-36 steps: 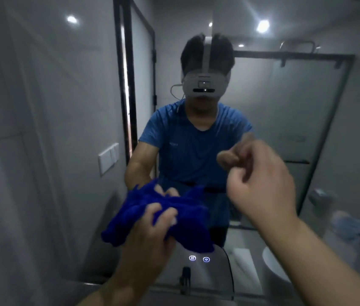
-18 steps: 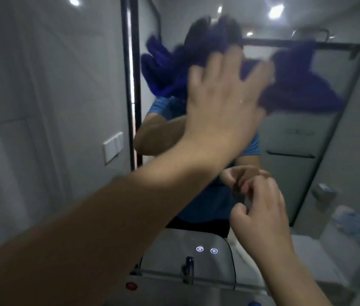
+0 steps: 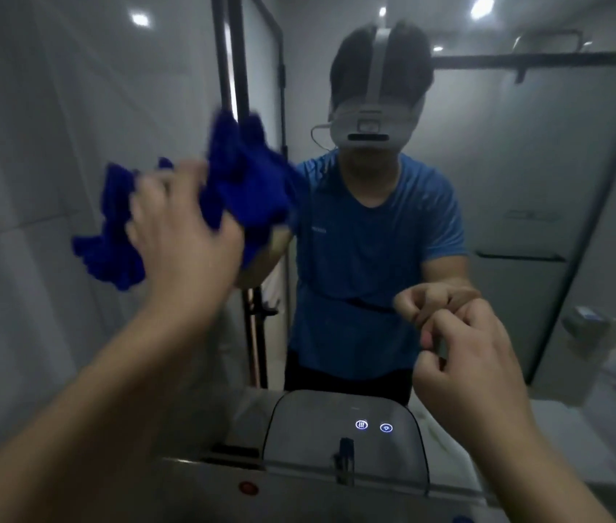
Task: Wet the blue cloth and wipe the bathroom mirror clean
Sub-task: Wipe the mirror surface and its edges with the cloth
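**Item:** blue cloth (image 3: 238, 175), at work on the mirror (image 3: 525, 175).

**Location:** left part of the glass, at the height of the reflected shoulder; above and left of the tap (image 3: 344, 458); well apart from the mirror's right side.

**Grip:** left hand (image 3: 182, 239) has fingers and thumb curled into the wad, clamped on the cloth and bearing it toward the glass; outline blurred. Right hand (image 3: 461, 368) has fingers curled in, thumb by forefinger, nothing held; raised near the glass, low and right of centre.

**Hazards, judged:**
- cloth is bunched, so likely only a small patch meets the glass; streaks and missed strips probable
- right side and top of the mirror lie far from the cloth; easy to leave undone
- glass looks hazy throughout; one pass may not clear it
- loose flap at lower left could trail onto the wall beside it
- hold is on a wad; a hard sweep could pull part of the cloth free
- an over-wet cloth could send runs down toward the lit touch icons (image 3: 362, 424) and the tap
- right knuckles, so near the glass, could leave a smear

**Appearance:** deep blue; thick, fluffy pile; crumpled, lobes standing out above and left of the hand; wetness cannot be told.
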### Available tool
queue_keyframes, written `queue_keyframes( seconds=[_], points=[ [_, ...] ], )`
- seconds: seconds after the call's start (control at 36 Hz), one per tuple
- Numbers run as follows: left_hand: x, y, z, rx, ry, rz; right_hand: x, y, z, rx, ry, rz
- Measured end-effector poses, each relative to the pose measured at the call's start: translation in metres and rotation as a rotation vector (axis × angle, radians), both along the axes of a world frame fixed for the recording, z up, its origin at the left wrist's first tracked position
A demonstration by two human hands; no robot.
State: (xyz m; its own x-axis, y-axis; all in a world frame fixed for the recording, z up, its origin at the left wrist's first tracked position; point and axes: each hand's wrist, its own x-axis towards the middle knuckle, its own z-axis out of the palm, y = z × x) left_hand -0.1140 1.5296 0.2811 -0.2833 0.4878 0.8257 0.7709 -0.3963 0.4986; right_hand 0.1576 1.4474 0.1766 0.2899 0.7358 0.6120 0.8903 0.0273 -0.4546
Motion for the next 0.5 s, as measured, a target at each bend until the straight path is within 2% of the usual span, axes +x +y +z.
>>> queue_keyframes(
  seconds=[0.06,0.08,0.19,0.31,0.36,0.42,0.5],
  points=[
    [0.004,0.005,0.043,0.047,-0.153,0.035,-0.005,0.0,0.002,-0.021,0.001,-0.017],
    [0.008,0.006,0.056,0.07,-0.143,0.058,-0.007,0.0,0.003,-0.022,0.005,-0.027],
    [0.035,0.004,0.039,0.116,0.152,0.168,-0.014,-0.001,0.004,0.002,0.028,-0.049],
    [0.06,-0.012,-0.062,0.121,0.387,0.095,-0.013,0.0,0.001,0.009,0.003,-0.06],
    [0.062,-0.018,-0.13,0.059,0.432,-0.069,-0.011,0.0,0.0,0.002,-0.002,-0.068],
    [0.052,-0.02,-0.197,-0.029,0.395,-0.232,-0.011,0.0,0.0,-0.002,-0.005,-0.069],
    [0.012,-0.011,-0.287,-0.313,0.258,-0.147,-0.011,0.001,0.0,0.011,-0.009,-0.06]
  ],
)
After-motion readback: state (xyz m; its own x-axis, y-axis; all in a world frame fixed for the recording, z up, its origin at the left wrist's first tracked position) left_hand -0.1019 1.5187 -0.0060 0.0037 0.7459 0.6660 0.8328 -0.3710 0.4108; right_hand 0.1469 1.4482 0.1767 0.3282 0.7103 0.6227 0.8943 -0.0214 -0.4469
